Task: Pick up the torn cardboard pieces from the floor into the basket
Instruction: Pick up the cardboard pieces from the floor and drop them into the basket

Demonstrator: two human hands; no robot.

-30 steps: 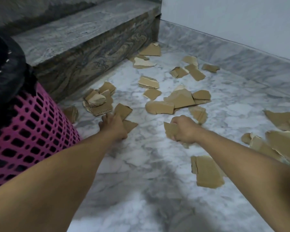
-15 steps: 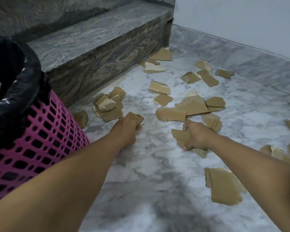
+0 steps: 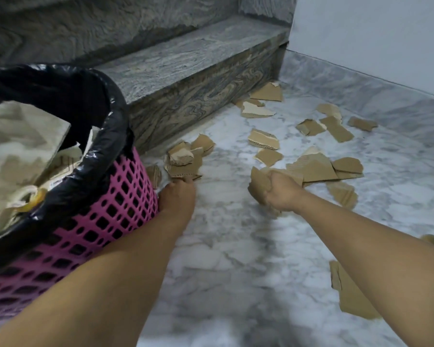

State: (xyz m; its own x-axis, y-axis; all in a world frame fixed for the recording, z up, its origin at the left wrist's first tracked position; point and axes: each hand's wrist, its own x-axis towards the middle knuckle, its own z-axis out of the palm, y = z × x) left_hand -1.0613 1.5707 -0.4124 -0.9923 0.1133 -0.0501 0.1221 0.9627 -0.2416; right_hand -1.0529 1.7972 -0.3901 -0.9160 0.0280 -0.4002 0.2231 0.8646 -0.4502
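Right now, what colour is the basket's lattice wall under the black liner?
Pink, with a grid of open holes; the basket shows best in the head view, its only view.

no readable text, labels, numbers — none

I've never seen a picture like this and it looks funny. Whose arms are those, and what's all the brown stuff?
The camera sits on a person's head, looking down, so you see their own arms. The brown stuff is torn cardboard pieces scattered on the marble floor beside a stone step. The right hand grips a bunch of cardboard. The left hand reaches for a little pile by the pink basket, which has a black bag inside.
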